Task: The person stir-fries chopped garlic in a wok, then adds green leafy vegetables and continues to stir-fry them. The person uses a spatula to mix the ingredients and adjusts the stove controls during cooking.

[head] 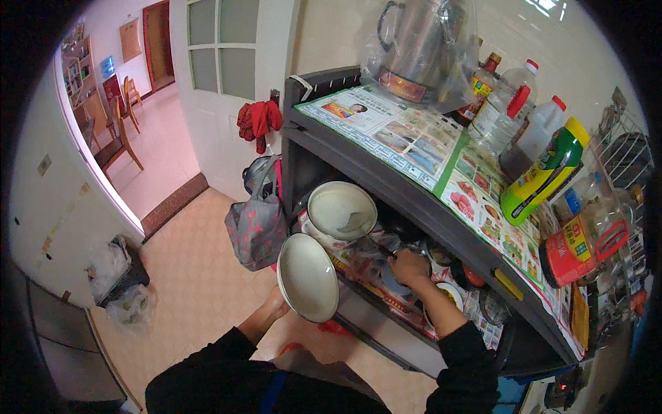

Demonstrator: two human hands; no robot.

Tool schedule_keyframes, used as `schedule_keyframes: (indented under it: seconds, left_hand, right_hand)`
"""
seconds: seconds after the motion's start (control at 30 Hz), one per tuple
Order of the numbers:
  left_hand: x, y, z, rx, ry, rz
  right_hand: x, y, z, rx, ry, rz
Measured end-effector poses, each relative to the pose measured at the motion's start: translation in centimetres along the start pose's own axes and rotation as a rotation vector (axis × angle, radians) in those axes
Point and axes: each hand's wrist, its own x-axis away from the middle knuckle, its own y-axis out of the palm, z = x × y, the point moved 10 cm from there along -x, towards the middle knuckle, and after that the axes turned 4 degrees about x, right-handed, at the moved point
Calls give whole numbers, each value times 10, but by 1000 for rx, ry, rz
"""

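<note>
My left hand (pixel 277 305) grips the rim of a large off-white enamel-like bowl (pixel 309 279), held tilted in front of the shelf unit. A second round off-white bowl (pixel 339 204) stands on the inner shelf, just behind the first. My right hand (pixel 411 268) reaches into the shelf with its fingers closed around the dark handle of a spatula (pixel 351 222). The spatula's grey blade lies over the inside of the standing bowl. Whether blade and bowl touch cannot be made out. My fingers under the held bowl are mostly hidden.
The dark shelf unit's top (pixel 398 139) bears printed sheets, a steel pot in plastic (pixel 414 57), a green-yellow bottle (pixel 543 176) and an oil jug (pixel 584 248). Left of it hangs a grey bag (pixel 257 227). A waste bin (pixel 124 269) stands by the wall.
</note>
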Motion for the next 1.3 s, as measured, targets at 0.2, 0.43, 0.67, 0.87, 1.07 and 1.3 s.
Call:
schedule_keyframes:
  seconds: [0.2,0.43,0.67,0.87,1.07,1.3]
  left_hand:
    - [2,1,0,-2,8,7]
    - [6,0,2,-6,33,29]
    - [-3,-5,12,-146,59,65]
    - [-34,23,91,-626,431,115]
    - [-84,148,152,-1528,890,63]
    - [-179,204,116,-2195,832,48]
  right_hand:
    - [-14,34,31,-482,97,-79]
    - [1,16,35,-408,-21,116]
    - [35,12,48,-428,23,210]
    - [74,8,76,-676,15,273]
    - [164,2,131,-647,143,494]
    - [257,49,171,-749,455,531]
